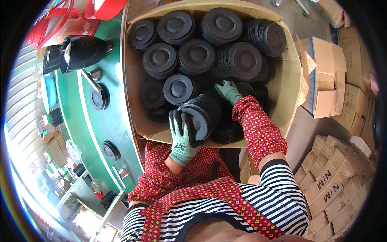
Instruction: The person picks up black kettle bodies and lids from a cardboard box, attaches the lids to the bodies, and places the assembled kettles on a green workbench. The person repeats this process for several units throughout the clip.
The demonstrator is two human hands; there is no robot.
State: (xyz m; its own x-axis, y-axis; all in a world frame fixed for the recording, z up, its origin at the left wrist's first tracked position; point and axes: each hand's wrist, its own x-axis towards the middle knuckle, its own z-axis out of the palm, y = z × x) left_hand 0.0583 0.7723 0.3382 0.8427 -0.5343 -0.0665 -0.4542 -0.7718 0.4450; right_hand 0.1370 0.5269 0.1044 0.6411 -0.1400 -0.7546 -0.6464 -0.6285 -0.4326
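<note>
A tilted stack of black round plastic discs (pixel 199 121), like lids or saucers, lies between my hands in the near part of an open cardboard box (pixel 296 80). My left hand (pixel 181 139), in a pale green glove with dark fingertips, is closed against the stack's near end, its fingers laid along the rim. At the far end my gloved right hand (pixel 229 92) grips the same stack, some of its fingers hidden behind the discs. More stacks of black discs (pixel 196 55) fill the box around them, most upright and a few leaning.
Left of the box runs a green table (pixel 80 117) with small disc piles (pixel 110 150), a black lamp-like hood (pixel 82 52) and a red basket (pixel 50 26). Opened cartons (pixel 328 76) stand at right, and stacked sealed cartons (pixel 334 181) sit at lower right.
</note>
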